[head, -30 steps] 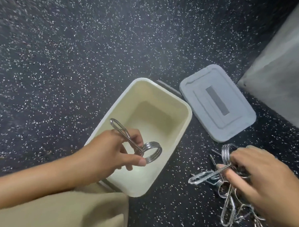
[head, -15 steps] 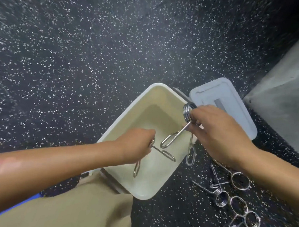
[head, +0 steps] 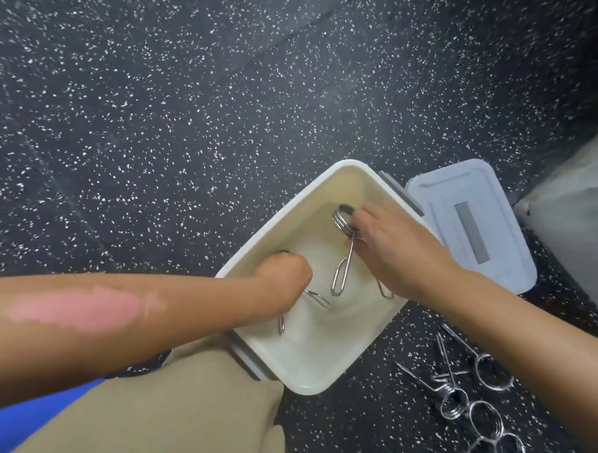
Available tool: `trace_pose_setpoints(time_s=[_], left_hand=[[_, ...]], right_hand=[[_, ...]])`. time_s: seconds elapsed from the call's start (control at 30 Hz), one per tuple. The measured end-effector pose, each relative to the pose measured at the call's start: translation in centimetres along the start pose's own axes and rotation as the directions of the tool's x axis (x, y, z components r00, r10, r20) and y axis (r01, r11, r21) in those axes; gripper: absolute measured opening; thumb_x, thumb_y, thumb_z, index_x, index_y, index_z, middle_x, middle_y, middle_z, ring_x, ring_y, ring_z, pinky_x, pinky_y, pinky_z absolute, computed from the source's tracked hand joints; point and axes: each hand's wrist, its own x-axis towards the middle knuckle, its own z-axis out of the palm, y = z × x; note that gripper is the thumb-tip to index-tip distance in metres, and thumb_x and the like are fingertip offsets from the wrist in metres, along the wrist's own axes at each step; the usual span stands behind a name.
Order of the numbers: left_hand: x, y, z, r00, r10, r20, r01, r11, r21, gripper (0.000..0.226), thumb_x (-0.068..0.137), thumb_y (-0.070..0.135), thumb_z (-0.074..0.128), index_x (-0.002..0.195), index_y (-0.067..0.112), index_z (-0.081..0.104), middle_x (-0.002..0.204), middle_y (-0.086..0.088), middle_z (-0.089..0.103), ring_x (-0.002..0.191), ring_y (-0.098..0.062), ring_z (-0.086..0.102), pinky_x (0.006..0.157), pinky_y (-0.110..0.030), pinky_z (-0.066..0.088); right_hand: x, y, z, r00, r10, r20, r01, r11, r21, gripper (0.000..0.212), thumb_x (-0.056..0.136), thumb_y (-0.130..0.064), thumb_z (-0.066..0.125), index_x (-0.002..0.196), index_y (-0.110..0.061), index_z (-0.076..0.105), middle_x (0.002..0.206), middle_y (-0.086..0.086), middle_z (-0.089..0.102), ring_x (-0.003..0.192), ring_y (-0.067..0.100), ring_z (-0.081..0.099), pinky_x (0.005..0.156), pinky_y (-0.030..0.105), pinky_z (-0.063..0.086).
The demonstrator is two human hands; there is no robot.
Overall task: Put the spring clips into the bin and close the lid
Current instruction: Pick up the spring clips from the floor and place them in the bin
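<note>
Steel spring clips, gripped one per fist by left hand (head: 285, 277) and right hand (head: 389, 250), have now sunk inside the cream bin (head: 322, 374); the pile (head: 471, 401) at four o'clock remains, and the lid (head: 472, 220) waits at two.

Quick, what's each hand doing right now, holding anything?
Left hand: closed on a spring clip inside the bin.
Right hand: closed on another spring clip, over the bin.

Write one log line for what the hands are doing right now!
left hand: in bin, holding clip | right hand: lowering clip into bin | loose clips: on floor | lid: off, beside bin
</note>
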Motion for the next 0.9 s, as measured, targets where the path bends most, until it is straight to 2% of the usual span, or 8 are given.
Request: trace_pose_setpoints(time_s=[0.07,0.2,0.37,0.47,0.6,0.73,0.8,0.9], left_hand=[[0.1,-0.2,0.5,1.000,0.005,-0.009,-0.005,1.000,0.014,0.033,0.086,-0.012,0.052,0.113,0.000,0.067,0.113,-0.013,0.068,0.105,-0.031,0.068,0.067,-0.032,0.042],[0.4,-0.6,1.1,0.998,-0.061,0.004,0.061,0.994,-0.095,0.029,0.089,-0.004,0.052,0.114,0.002,0.064,0.115,-0.015,0.070,0.107,-0.034,0.068,0.068,-0.034,0.044],[-0.1,-1.0,1.0,0.992,-0.111,-0.051,0.098,0.972,-0.212,0.028,0.099,0.031,0.051,0.110,0.007,0.060,0.115,-0.014,0.068,0.105,-0.037,0.067,0.068,-0.033,0.041],[-1.0,-1.4,0.9,0.988,-0.109,-0.113,0.082,0.971,-0.225,0.034,0.099,0.038,0.049,0.111,0.007,0.058,0.114,-0.015,0.067,0.103,-0.038,0.066,0.067,-0.033,0.039],[-1.7,-1.6,0.8,0.991,-0.090,-0.100,0.065,0.972,-0.225,0.036,0.100,0.041,0.049,0.112,0.008,0.057,0.115,-0.016,0.067,0.105,-0.039,0.065,0.068,-0.034,0.038],[-2.3,-1.6,0.7,0.992,-0.075,-0.097,0.049,0.967,-0.250,0.032,0.100,0.045,0.048,0.104,0.014,0.054,0.111,-0.013,0.067,0.103,-0.038,0.064,0.069,-0.035,0.039],[-2.6,-1.8,1.0,0.990,-0.081,-0.117,0.050,0.966,-0.253,0.038,0.099,0.049,0.047,0.107,0.013,0.056,0.110,-0.011,0.068,0.102,-0.037,0.064,0.068,-0.036,0.039],[-2.9,-2.1,1.3,0.987,-0.071,-0.141,0.035,0.968,-0.248,0.042,0.098,0.053,0.044,0.110,0.014,0.057,0.111,-0.008,0.069,0.101,-0.036,0.065,0.071,-0.039,0.043]], right_hand=[[0.3,0.1,1.0,1.000,-0.020,0.009,0.021,1.000,-0.019,0.012,0.092,-0.019,0.053,0.094,-0.010,0.062,0.092,0.007,0.060,0.086,0.032,0.053,0.071,0.041,0.044],[1.0,-0.3,1.7,0.999,-0.027,0.019,0.028,1.000,-0.013,0.010,0.092,-0.017,0.056,0.097,-0.009,0.061,0.099,0.009,0.063,0.086,0.031,0.053,0.068,0.034,0.035],[1.7,-0.5,1.4,0.984,0.176,0.039,-0.179,0.927,0.331,0.010,0.095,-0.020,0.054,0.093,-0.011,0.058,0.090,0.002,0.052,0.081,0.020,0.045,0.065,0.031,0.027],[1.6,-0.9,2.5,0.950,0.297,0.094,-0.304,0.817,0.490,0.016,0.095,-0.024,0.056,0.099,-0.011,0.063,0.091,0.004,0.054,0.078,0.019,0.050,0.066,0.031,0.036],[1.8,-1.8,4.7,0.834,0.467,0.294,-0.507,0.441,0.741,0.023,0.090,-0.033,0.063,0.085,-0.010,0.060,0.081,0.004,0.058,0.071,0.018,0.051,0.063,0.028,0.045],[2.2,-1.4,7.8,0.761,0.521,0.387,-0.548,0.198,0.813,0.052,0.066,-0.058,0.072,0.091,-0.012,0.067,0.090,0.013,0.071,0.095,0.033,0.070,0.091,0.052,0.054],[2.7,-1.5,8.4,0.733,0.538,0.417,-0.528,0.065,0.847,0.033,0.074,-0.045,0.076,0.086,-0.016,0.066,0.081,0.006,0.068,0.088,0.032,0.071,0.089,0.047,0.057],[3.3,-1.9,8.8,0.705,0.500,0.503,-0.457,-0.222,0.861,0.011,0.090,-0.011,0.069,0.083,-0.011,0.061,0.077,0.004,0.061,0.067,0.016,0.064,0.068,0.024,0.057]])
